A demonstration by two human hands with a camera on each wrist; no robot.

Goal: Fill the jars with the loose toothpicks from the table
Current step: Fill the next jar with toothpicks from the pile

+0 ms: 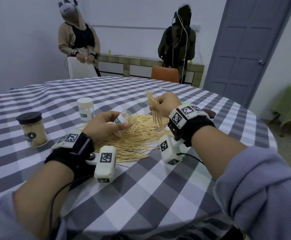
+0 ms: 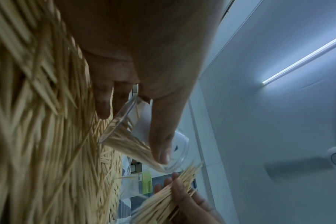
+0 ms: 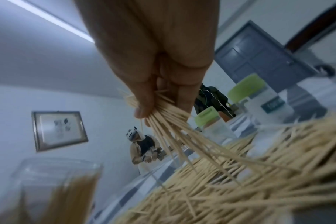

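Note:
A big heap of loose toothpicks (image 1: 132, 135) lies in the middle of the checked tablecloth (image 1: 141, 187). My left hand (image 1: 105, 125) grips a clear plastic jar (image 1: 124, 121) tilted on its side above the heap, partly filled with toothpicks (image 2: 130, 145). Just right of the jar, my right hand (image 1: 163, 104) pinches a bundle of toothpicks (image 1: 156, 110) held upright over the pile; the bundle (image 3: 173, 121) fans out below the fingers. A capped white jar (image 1: 85, 109) stands behind the left hand.
A dark-lidded jar full of toothpicks (image 1: 32, 129) stands at the left of the table. Green-lidded jars (image 3: 246, 89) sit beyond my right hand. Two people (image 1: 79, 42) stand past the far edge, near a white chair (image 1: 80, 67) and an orange chair (image 1: 165, 74).

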